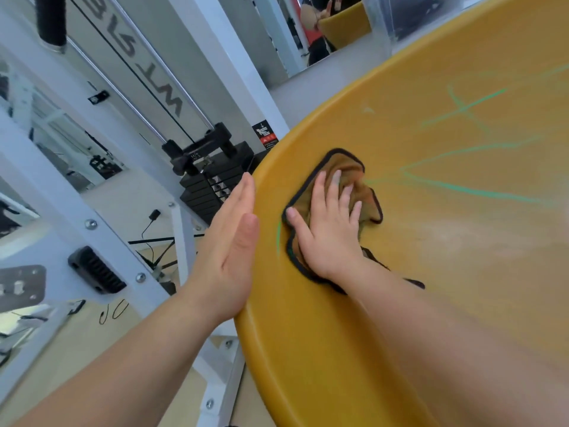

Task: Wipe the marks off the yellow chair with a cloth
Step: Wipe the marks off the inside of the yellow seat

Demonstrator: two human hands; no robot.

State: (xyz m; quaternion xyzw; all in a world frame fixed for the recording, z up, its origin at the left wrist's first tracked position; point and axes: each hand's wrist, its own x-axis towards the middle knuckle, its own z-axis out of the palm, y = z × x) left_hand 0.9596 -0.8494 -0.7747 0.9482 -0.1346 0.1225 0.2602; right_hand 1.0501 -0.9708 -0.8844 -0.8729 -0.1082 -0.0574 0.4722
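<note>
The yellow chair [431,272] fills the right half of the view, its curved surface crossed by green marks [462,186] at the upper right and one short green mark by the left rim. A brown cloth with a dark hem [348,167] lies bunched on the chair near that rim. My right hand [329,226] presses flat on the cloth with fingers spread. My left hand [231,251] rests with straight fingers against the chair's outer left edge.
A white gym cable machine [92,192] with a black weight stack [209,189] stands close on the left, behind the chair's edge. A mirror at the top reflects a person and another yellow chair [345,26]. A clear plastic box [409,16] sits at top right.
</note>
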